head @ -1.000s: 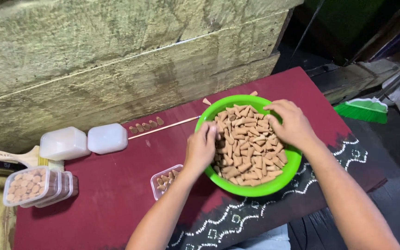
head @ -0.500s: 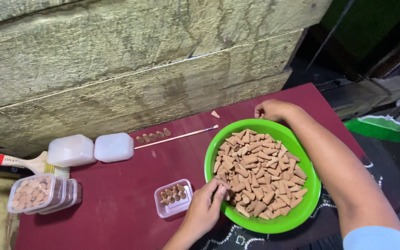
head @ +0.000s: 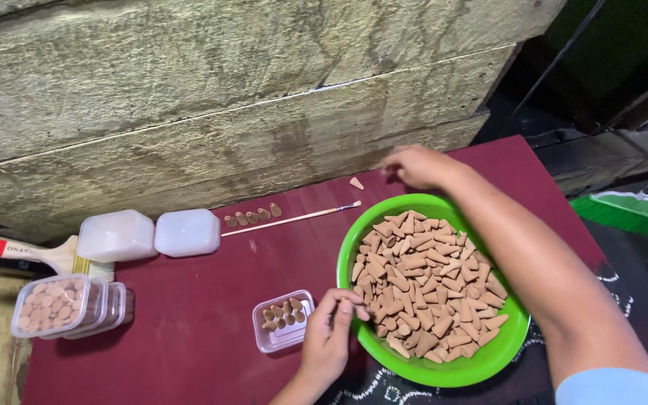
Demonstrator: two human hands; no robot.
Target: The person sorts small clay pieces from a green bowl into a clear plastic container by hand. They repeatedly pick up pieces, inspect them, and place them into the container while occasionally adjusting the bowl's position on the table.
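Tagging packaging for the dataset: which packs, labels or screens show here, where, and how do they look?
Small clear tub: by the left hand, rectangular, a few brown cones inside.
Stacked clear tubs: table's left edge, lidded, full of brown pieces.
Two white boxes: near the wall, rounded, plain.
Brush handle: far left, red and pale, lettered.
No screens or signs.

A round green bowl (head: 429,369), heaped with tan cone-shaped pieces (head: 425,289), sat near right on the maroon cloth. Just left lay a small clear tub (head: 283,321) holding several upright cones.
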